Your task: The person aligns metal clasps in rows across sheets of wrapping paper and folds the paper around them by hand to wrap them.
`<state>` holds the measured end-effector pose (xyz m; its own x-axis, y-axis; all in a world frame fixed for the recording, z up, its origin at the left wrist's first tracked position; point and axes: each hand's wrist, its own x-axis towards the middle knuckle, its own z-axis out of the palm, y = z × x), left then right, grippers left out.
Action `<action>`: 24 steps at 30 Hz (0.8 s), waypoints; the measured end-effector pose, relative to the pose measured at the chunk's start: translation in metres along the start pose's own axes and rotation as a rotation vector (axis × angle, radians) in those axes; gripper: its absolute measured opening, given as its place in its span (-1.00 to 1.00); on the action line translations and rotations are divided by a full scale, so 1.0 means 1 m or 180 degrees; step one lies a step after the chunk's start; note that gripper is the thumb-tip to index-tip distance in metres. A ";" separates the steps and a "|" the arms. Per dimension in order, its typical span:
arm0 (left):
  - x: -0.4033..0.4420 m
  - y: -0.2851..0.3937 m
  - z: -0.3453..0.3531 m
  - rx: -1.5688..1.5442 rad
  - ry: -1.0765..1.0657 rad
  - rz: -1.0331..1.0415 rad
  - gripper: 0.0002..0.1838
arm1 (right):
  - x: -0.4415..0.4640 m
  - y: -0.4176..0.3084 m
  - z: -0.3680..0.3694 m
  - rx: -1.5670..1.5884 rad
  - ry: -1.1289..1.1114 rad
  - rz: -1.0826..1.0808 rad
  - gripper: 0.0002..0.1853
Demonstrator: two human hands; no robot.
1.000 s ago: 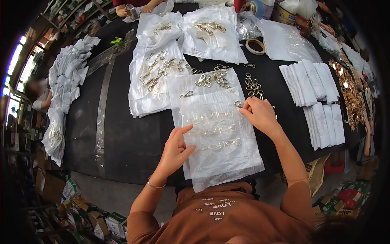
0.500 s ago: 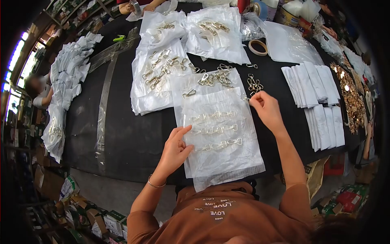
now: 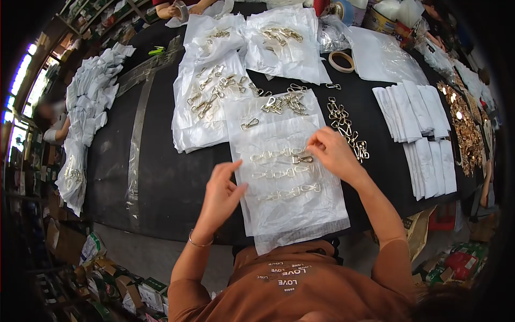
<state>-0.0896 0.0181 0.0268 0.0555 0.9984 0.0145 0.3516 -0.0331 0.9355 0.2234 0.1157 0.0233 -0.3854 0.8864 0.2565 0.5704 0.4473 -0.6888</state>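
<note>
White LOVE lettering (image 3: pixel 296 271) marks the brown short-sleeved shirt (image 3: pixel 327 290), and a silvery bangle (image 3: pixel 199 244) circles the left wrist (image 3: pixel 204 235)

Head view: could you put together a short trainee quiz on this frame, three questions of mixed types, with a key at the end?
1. Which of the person's hands is nearer the uncovered clasp lying on the white sheet?
2. How many rows of clasps show through that sheet?
3. True or false: in the picture, the loose clasps on the black table lie to the left of the folded white bundles.

Key:
1. The right hand.
2. Three.
3. True.
</note>
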 end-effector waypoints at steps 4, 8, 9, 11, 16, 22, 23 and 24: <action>0.045 0.026 -0.010 0.0434 0.0331 0.0349 -0.64 | 0.038 0.007 -0.008 -0.0022 0.0022 0.0054 -0.93; 0.114 -0.004 -0.004 0.1313 0.0400 0.0952 -0.78 | 0.077 0.037 0.006 -0.0876 -0.0045 -0.0114 -0.95; 0.122 -0.013 0.000 0.1314 0.0418 0.0958 -0.78 | 0.084 0.043 0.008 -0.1092 -0.0135 -0.0354 -0.95; 0.133 -0.023 0.005 0.1792 0.0195 0.0944 -0.81 | 0.093 0.051 0.008 -0.1522 -0.0308 -0.0806 -0.93; 0.139 -0.016 0.007 0.1743 0.0089 0.0353 -0.82 | 0.103 0.053 0.000 -0.1675 -0.0547 -0.0800 -0.95; 0.144 -0.016 0.002 0.1570 0.0102 0.0146 -0.85 | 0.097 0.059 0.008 -0.1860 -0.0143 -0.0566 -0.92; 0.143 -0.016 -0.001 0.1374 0.0170 0.0118 -0.85 | 0.092 0.050 0.009 -0.1729 0.0047 -0.0479 -0.91; 0.141 -0.016 -0.005 0.1176 0.0233 0.0077 -0.85 | 0.084 0.036 0.009 -0.1722 0.0033 -0.0479 -0.91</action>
<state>-0.0921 0.1598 0.0156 0.0057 0.9973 0.0728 0.6653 -0.0582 0.7443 0.2048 0.2050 0.0138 -0.4857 0.8079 0.3337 0.8016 0.5639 -0.1987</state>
